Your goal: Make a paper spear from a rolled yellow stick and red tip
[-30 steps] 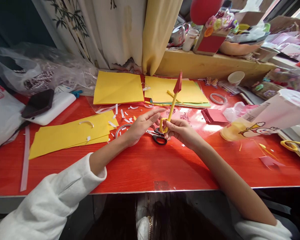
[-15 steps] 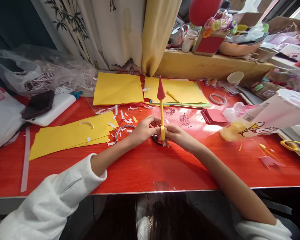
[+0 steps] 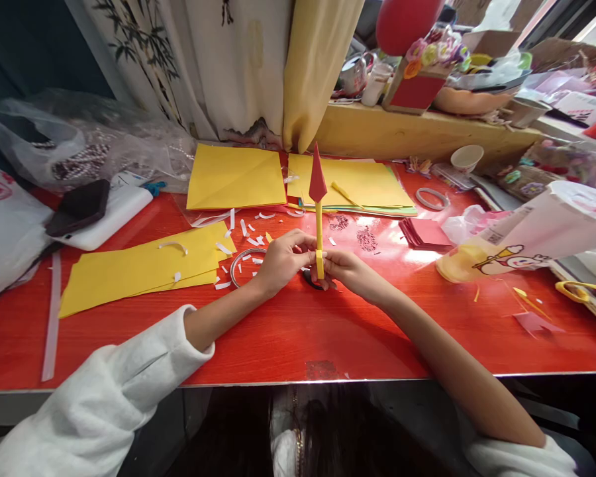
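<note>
Between my two hands stands a paper spear (image 3: 318, 228), nearly upright, with a red folded point on a thin yellow shaft. A wider yellow band wraps the shaft near its lower end. My left hand (image 3: 288, 262) pinches it at the band from the left, fingers closed. From the right, my right hand (image 3: 350, 270) grips the same band, thumb and fingers closed. Black scissors handles (image 3: 310, 278) show partly behind my hands on the red table. A roll of clear tape (image 3: 238, 268) lies just left of my left hand, among white paper scraps (image 3: 252, 241).
Yellow sheets (image 3: 236, 175) lie at the back, with another yellow stack (image 3: 377, 182) beside them. Yellow strips (image 3: 134, 271) lie to the left, red paper squares (image 3: 424, 233) to the right. A large drink cup (image 3: 521, 232) leans at right. A phone (image 3: 79, 207) rests at far left.
The paper spear has tilted slightly, its red point shifting a little left and turning. Both hands keep their hold near the band; the view has shifted slightly.
</note>
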Demonstrator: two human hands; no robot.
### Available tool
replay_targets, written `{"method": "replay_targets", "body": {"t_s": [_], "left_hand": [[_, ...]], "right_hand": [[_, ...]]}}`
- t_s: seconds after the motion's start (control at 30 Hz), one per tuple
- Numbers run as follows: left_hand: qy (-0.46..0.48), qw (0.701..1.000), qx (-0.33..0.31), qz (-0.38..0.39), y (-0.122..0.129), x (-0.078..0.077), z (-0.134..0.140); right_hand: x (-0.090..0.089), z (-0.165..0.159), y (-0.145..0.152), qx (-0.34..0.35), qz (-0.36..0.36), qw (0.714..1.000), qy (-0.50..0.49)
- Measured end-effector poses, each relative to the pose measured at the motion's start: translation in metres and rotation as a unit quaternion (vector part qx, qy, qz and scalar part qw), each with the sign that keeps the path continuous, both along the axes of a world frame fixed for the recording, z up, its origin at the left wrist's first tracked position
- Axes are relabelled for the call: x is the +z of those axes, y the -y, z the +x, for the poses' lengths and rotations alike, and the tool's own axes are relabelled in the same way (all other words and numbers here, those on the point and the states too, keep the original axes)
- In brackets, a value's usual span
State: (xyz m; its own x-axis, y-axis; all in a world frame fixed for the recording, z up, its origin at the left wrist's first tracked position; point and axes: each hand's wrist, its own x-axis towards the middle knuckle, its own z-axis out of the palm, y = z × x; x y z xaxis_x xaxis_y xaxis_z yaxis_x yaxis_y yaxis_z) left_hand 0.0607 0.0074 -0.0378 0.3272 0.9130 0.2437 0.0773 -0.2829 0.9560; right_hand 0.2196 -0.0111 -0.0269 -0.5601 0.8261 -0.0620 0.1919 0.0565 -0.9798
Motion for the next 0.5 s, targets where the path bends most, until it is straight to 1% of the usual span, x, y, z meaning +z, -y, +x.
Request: {"method": "replay_targets", "body": {"t_s": [0.17,0.37,0.43,0.5], "left_hand": [[0.040,0.998,-0.012,-0.038,-0.0019,0.0009,-0.0005],[0.060,0.995,-0.022,-0.073,-0.0021,0.0017,-0.0016],[0.070,0.994,-0.015,-0.084,-0.0032,0.0012,-0.0014],[0.082,0.993,0.013,-0.085,-0.0050,0.0000,-0.0013]], "right_hand": [[-0.0014,0.0021,-0.0023,-0.012,-0.018,0.999,-0.031],[-0.0039,0.0045,-0.0041,-0.006,-0.032,0.999,-0.026],[-0.0037,0.0032,-0.0036,-0.028,-0.041,0.998,-0.029],[-0.0027,0.0006,-0.0022,-0.072,-0.035,0.996,-0.040]]}}
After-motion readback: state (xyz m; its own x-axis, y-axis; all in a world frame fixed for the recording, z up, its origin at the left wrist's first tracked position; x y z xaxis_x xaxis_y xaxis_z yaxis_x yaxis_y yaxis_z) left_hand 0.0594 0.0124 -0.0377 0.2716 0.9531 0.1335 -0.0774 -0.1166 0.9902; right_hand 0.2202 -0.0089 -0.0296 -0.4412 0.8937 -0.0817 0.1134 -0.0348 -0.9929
